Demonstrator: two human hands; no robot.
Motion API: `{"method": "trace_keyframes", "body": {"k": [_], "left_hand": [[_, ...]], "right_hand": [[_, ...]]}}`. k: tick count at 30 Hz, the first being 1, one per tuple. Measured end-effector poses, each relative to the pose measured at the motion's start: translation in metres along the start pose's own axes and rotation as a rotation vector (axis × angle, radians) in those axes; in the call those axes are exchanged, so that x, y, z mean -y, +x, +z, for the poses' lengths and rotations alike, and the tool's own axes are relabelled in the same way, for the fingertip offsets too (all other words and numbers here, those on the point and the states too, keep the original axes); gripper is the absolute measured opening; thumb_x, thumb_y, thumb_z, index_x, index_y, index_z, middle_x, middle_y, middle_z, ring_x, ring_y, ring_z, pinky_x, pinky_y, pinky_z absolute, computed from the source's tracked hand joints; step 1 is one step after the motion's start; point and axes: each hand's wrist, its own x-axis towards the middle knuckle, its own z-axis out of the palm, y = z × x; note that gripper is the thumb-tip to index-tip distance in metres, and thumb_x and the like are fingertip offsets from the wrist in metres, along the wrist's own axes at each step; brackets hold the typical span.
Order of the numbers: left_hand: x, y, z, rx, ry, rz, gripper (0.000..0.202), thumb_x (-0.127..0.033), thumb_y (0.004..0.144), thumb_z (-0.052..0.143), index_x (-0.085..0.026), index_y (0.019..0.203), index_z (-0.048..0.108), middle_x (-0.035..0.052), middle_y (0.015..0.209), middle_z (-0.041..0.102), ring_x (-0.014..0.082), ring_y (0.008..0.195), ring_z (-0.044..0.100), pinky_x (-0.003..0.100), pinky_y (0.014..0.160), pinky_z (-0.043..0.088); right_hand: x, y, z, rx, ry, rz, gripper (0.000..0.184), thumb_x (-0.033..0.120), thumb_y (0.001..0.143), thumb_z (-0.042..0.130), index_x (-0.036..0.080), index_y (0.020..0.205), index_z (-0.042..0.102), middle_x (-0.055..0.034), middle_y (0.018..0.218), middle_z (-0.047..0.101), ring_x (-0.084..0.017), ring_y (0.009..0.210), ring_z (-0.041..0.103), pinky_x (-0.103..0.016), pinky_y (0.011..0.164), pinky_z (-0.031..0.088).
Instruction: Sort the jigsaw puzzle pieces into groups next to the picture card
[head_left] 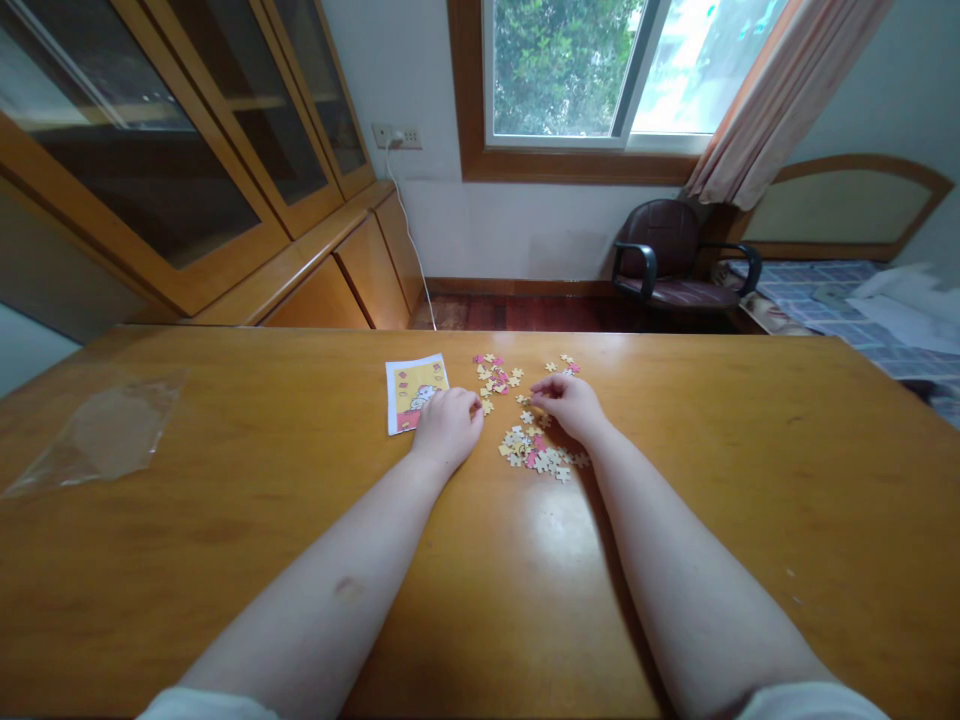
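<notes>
My left hand [448,425] rests on the table over the lower right corner of a picture card [411,385], which shows a pale cartoon figure on yellow and pink. Its fingers curl inward beside a yellow jigsaw piece [487,407]; whether they pinch anything is hidden. My right hand [568,402] reaches in from the other side, fingertips drawn together close to another small jigsaw piece [523,400]; I cannot make out what is in them. Between and below the hands lies a pile of loose jigsaw pieces [536,452], yellow, pink and whitish. A second cluster of pieces [495,376] lies farther back.
A clear plastic bag [105,430] lies flat at the table's left. The wooden table [285,560] ends at a far edge. Beyond it stand a glass-door cabinet [225,235], an armchair [667,250] and a bed [817,285]. A white cord [409,225] hangs from the wall socket.
</notes>
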Motion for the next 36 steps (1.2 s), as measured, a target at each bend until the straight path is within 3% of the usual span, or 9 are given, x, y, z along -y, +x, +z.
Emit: {"method": "trace_keyframes", "body": {"k": [4, 11, 13, 17, 19, 24, 29, 33, 36], "left_hand": [[-0.002, 0.000, 0.001, 0.023, -0.054, 0.118, 0.020, -0.026, 0.084, 0.050, -0.023, 0.090, 0.069, 0.0044, 0.094, 0.069, 0.0224, 0.093, 0.058, 0.038, 0.087, 0.043], [-0.003, -0.001, 0.000, 0.068, -0.079, 0.149, 0.023, -0.026, 0.085, 0.048, -0.024, 0.090, 0.070, 0.0032, 0.097, 0.069, 0.0213, 0.094, 0.060, 0.039, 0.089, 0.043], [-0.003, -0.001, 0.000, 0.064, -0.076, 0.138, 0.023, -0.027, 0.086, 0.048, -0.023, 0.091, 0.070, 0.0035, 0.097, 0.069, 0.0215, 0.094, 0.060, 0.039, 0.089, 0.043], [-0.004, -0.001, 0.000, 0.057, -0.077, 0.124, 0.023, -0.027, 0.086, 0.048, -0.023, 0.091, 0.069, 0.0045, 0.096, 0.069, 0.0217, 0.094, 0.060, 0.039, 0.090, 0.043], [-0.004, -0.001, 0.001, 0.053, -0.081, 0.124, 0.023, -0.027, 0.086, 0.048, -0.022, 0.091, 0.069, 0.0048, 0.096, 0.069, 0.0216, 0.094, 0.059, 0.039, 0.091, 0.043], [-0.004, -0.001, 0.001, 0.022, -0.050, 0.090, 0.023, -0.026, 0.086, 0.047, -0.022, 0.092, 0.068, 0.0052, 0.097, 0.069, 0.0222, 0.093, 0.059, 0.039, 0.089, 0.044], [-0.004, 0.000, -0.003, 0.028, -0.003, 0.000, 0.024, -0.022, 0.084, 0.046, -0.022, 0.093, 0.068, 0.0055, 0.093, 0.069, 0.0232, 0.090, 0.060, 0.037, 0.081, 0.046], [-0.005, 0.000, -0.003, 0.056, 0.017, 0.049, 0.024, -0.022, 0.083, 0.046, -0.023, 0.088, 0.069, 0.0049, 0.087, 0.070, 0.0232, 0.085, 0.061, 0.039, 0.081, 0.045], [-0.004, 0.000, 0.000, 0.050, 0.029, 0.081, 0.025, -0.023, 0.083, 0.046, -0.024, 0.088, 0.070, 0.0048, 0.087, 0.070, 0.0226, 0.085, 0.061, 0.039, 0.084, 0.043]], "right_hand": [[-0.005, 0.004, -0.005, -0.170, -0.057, 0.059, 0.017, 0.029, 0.065, 0.066, 0.017, 0.077, 0.066, -0.0019, 0.071, 0.066, -0.014, 0.065, 0.059, -0.027, 0.064, 0.046], [-0.005, 0.001, -0.009, -0.217, -0.346, 0.053, 0.013, 0.022, 0.071, 0.060, 0.021, 0.081, 0.068, -0.0017, 0.080, 0.068, -0.017, 0.076, 0.061, -0.028, 0.073, 0.045], [-0.002, 0.000, -0.008, -0.174, -0.371, -0.013, 0.016, 0.021, 0.075, 0.058, 0.022, 0.086, 0.069, -0.0023, 0.083, 0.068, -0.018, 0.079, 0.061, -0.029, 0.076, 0.046], [0.005, -0.002, -0.004, 0.062, -0.422, -0.232, 0.027, 0.014, 0.079, 0.051, 0.025, 0.091, 0.072, -0.0020, 0.091, 0.071, -0.018, 0.091, 0.059, -0.031, 0.085, 0.044], [0.007, -0.003, -0.004, 0.115, -0.455, -0.274, 0.031, 0.011, 0.080, 0.048, 0.026, 0.092, 0.073, -0.0012, 0.091, 0.072, -0.019, 0.092, 0.058, -0.031, 0.086, 0.044], [0.009, -0.005, -0.005, 0.051, -0.526, -0.295, 0.026, 0.014, 0.079, 0.053, 0.025, 0.087, 0.075, -0.0009, 0.090, 0.072, -0.019, 0.091, 0.058, -0.032, 0.089, 0.042], [0.007, -0.003, -0.004, 0.112, -0.544, -0.354, 0.031, 0.008, 0.076, 0.051, 0.025, 0.082, 0.076, -0.0019, 0.094, 0.069, -0.018, 0.091, 0.057, -0.031, 0.090, 0.040], [0.004, -0.001, -0.004, 0.058, -0.576, -0.291, 0.028, 0.014, 0.081, 0.050, 0.023, 0.089, 0.075, -0.0049, 0.095, 0.068, -0.019, 0.093, 0.056, -0.032, 0.090, 0.040], [0.005, -0.003, -0.004, 0.043, -0.559, -0.275, 0.027, 0.012, 0.076, 0.053, 0.023, 0.087, 0.075, -0.0047, 0.093, 0.066, -0.019, 0.094, 0.056, -0.031, 0.090, 0.040]]}}
